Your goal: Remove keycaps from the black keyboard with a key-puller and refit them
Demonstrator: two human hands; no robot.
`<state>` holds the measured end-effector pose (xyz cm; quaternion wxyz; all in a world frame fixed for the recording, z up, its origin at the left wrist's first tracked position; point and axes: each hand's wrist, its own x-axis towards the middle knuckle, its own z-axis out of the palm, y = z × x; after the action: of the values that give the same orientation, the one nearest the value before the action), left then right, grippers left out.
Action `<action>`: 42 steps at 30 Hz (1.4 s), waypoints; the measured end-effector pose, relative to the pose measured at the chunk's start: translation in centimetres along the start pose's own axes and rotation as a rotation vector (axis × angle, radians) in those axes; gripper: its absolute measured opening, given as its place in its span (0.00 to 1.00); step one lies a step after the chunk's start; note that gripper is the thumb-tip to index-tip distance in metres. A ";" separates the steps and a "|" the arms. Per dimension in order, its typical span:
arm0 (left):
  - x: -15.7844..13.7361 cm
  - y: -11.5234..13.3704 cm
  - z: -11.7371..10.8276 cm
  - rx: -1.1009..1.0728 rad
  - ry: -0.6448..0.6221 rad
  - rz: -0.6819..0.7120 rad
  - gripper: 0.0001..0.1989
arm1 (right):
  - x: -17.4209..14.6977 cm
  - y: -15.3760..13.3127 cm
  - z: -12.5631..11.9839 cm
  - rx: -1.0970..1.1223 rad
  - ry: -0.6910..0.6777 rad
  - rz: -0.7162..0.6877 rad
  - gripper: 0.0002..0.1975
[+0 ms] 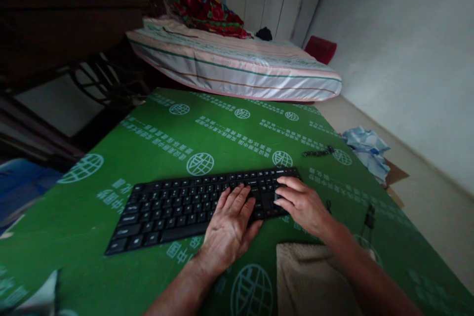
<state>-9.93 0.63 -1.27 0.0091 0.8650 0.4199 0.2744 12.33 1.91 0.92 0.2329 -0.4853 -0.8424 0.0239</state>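
Observation:
A black keyboard [174, 207] lies at a slant on the green printed tabletop [148, 158]. My left hand [229, 224] rests flat on its right-centre keys, fingers stretched forward and the thumb out near the front edge. Close by, my right hand [305, 205] reaches in from the right, its fingers bent and apart with the tips at the number-pad end. Those fingers hide part of the keys beneath them. A folded brown cloth [311, 276] lies below my right forearm at the near edge.
A dark chain-like strip [318, 151] and a small black clip-like item [369, 217] lie to the right. Beyond the table stands a bed [237, 69] with a red floral cloth [211, 10]. Crumpled pale plastic [365, 150] is on the floor, near the white wall [407, 59].

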 end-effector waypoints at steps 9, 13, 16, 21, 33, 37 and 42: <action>-0.4 0.0 -0.1 -0.087 -0.042 -0.015 0.18 | -1.2 -2.1 1.6 -0.064 -0.020 -0.018 0.03; -0.3 0.1 -0.2 -0.101 -0.051 -0.012 0.17 | -1.5 -2.1 1.7 -0.088 -0.036 -0.031 0.03; -0.2 0.2 -0.2 -0.101 -0.061 0.008 0.16 | -1.6 -2.0 1.7 -0.077 -0.038 -0.041 0.04; -0.1 0.5 -0.3 -0.065 -0.088 0.063 0.15 | -1.7 -1.8 1.7 -0.059 -0.044 -0.032 0.04; 0.0 0.8 -0.6 -0.066 -0.134 0.061 0.16 | -1.7 -1.7 1.5 -0.051 -0.072 -0.046 0.05; 0.2 0.8 -0.7 -0.063 -0.214 0.089 0.18 | -1.7 -1.7 1.7 -0.041 -0.038 -0.051 0.05; 0.3 0.7 -0.7 -0.058 -0.245 0.115 0.20 | -1.8 -1.6 1.9 -0.012 -0.013 -0.026 0.07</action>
<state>-9.56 0.25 -0.37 0.0694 0.9140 0.3575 0.1789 10.96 -0.09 -1.03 0.2246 -0.4758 -0.8502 0.0191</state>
